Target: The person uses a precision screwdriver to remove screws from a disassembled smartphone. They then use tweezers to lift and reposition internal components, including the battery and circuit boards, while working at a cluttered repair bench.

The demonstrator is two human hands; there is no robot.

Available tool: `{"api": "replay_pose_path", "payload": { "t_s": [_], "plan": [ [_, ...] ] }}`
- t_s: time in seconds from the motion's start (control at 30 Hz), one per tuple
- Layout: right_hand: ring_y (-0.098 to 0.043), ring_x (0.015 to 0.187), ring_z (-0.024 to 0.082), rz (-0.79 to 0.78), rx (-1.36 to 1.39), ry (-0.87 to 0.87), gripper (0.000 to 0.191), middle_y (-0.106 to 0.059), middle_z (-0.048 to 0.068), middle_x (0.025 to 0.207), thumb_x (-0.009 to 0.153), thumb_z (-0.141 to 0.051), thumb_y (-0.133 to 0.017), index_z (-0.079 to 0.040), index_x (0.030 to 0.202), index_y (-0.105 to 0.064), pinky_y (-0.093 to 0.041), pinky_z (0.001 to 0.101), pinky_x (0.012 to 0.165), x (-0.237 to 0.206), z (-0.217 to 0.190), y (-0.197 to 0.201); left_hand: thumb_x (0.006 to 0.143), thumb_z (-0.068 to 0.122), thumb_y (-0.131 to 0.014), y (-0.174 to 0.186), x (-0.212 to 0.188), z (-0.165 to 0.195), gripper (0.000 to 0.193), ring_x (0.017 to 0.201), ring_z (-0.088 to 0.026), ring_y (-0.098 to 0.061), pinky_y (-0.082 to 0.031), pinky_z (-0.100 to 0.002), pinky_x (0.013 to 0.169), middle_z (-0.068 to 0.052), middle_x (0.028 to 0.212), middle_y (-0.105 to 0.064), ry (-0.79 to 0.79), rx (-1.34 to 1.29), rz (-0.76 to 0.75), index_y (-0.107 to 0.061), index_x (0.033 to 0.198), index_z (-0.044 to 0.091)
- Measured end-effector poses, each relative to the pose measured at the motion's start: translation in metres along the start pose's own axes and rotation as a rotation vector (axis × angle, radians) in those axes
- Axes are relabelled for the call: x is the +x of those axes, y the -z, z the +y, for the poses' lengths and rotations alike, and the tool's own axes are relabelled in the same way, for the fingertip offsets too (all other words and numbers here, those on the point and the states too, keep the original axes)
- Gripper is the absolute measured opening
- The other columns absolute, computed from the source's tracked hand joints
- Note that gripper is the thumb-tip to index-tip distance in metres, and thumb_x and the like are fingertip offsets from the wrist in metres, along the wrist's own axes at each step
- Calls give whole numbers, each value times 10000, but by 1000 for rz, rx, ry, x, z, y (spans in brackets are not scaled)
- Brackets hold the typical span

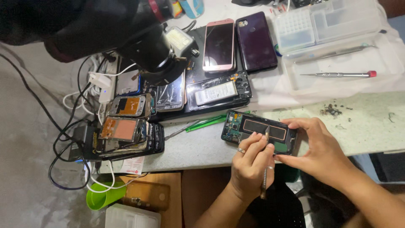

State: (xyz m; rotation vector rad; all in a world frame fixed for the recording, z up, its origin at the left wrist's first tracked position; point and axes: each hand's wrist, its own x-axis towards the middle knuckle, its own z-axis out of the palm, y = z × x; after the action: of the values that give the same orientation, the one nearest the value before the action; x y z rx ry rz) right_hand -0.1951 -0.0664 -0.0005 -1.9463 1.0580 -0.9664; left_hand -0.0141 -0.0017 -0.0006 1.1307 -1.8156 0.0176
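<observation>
At the bench edge, our left hand [249, 166] pinches a thin metal tool [265, 169], tip on the opened phone [259, 133]. Our right hand [318, 150] grips the phone's right end, fingers curled around it.

- Single view: a head-worn camera looking steeply down onto a pale speckled worktable [371, 122] from just above and close by.
- The near table edge runs across the lower half of the frame; both forearms enter from the bottom edge.
- A black microscope barrel [152, 48] looms large and blurred at upper left, nearest the lens.
- Floor shows at lower left.
</observation>
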Motion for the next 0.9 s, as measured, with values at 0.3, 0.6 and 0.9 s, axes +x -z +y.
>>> {"api": "replay_pose_path", "payload": {
  "t_s": [0.3, 0.6, 0.9],
  "plan": [
    [-652, 1196, 268, -24, -26, -21, 753, -621, 94, 1360, 633, -233, -911, -109, 1225, -462, -615, 303, 767, -3, 2, 2, 783, -45, -744, 0, -1, 1, 260, 1100, -411, -685, -581, -491, 1063, -229, 1092, -692, -8, 12, -1, -694, 1034, -91],
    [-639, 1150, 285, 4, -122, 27, 730, -637, 90, 1277, 555, -158, -897, -102, 1140, -465, -534, 386, 929, -2, 3, 2, 803, -32, -752, -6, 0, -1, 262, 1109, -391, -706, -583, -483, 1083, -230, 1103, -713, -26, 64, 1, -704, 1054, -90],
    [-614, 1121, 294, 14, -117, 56, 696, -658, 70, 1285, 550, -165, -894, -99, 1109, -484, -527, 386, 902, 0, 1, 1, 856, 12, -739, -12, 6, 3, 243, 1114, -377, -719, -581, -472, 1087, -220, 1142, -726, 20, 117, -2, -716, 1088, -56]
  ]
}}
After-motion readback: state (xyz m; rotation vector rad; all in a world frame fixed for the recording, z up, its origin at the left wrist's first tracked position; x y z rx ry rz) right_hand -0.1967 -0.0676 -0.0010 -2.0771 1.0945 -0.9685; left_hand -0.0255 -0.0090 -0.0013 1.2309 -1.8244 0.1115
